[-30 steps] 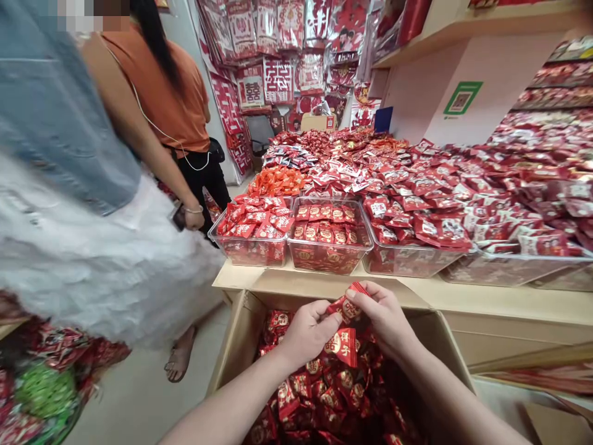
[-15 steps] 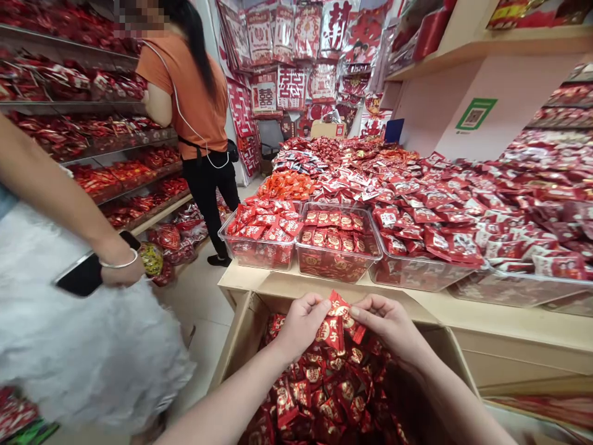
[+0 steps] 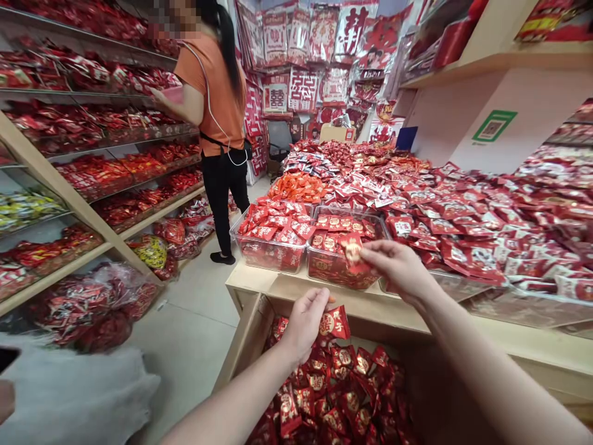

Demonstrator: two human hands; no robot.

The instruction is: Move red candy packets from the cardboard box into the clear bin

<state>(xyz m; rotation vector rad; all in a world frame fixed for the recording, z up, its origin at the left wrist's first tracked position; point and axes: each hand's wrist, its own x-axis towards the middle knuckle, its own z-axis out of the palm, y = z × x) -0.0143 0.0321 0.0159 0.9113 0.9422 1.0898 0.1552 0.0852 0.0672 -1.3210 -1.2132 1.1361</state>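
Over a cardboard box (image 3: 241, 346) of red and gold packets, my left hand (image 3: 306, 324) is closed on a red packet (image 3: 333, 324) with gold print. My right hand (image 3: 393, 266) pinches another red packet (image 3: 353, 252) at the front right part of a clear plastic bin (image 3: 343, 272). Rows of similar packets stand inside that bin. Loose red packets (image 3: 319, 383) fill the part of the box that shows below my hands.
A second clear bin (image 3: 273, 252) of red packets stands to the left. Piled packets (image 3: 445, 216) cover the counter behind. A person in orange (image 3: 215, 93) stands by the left shelves; white fabric (image 3: 83, 389) is at lower left.
My right hand has moved forward and right to the bin with one packet, apart from my left hand. The person with the phone has shifted mostly out of view at the left.
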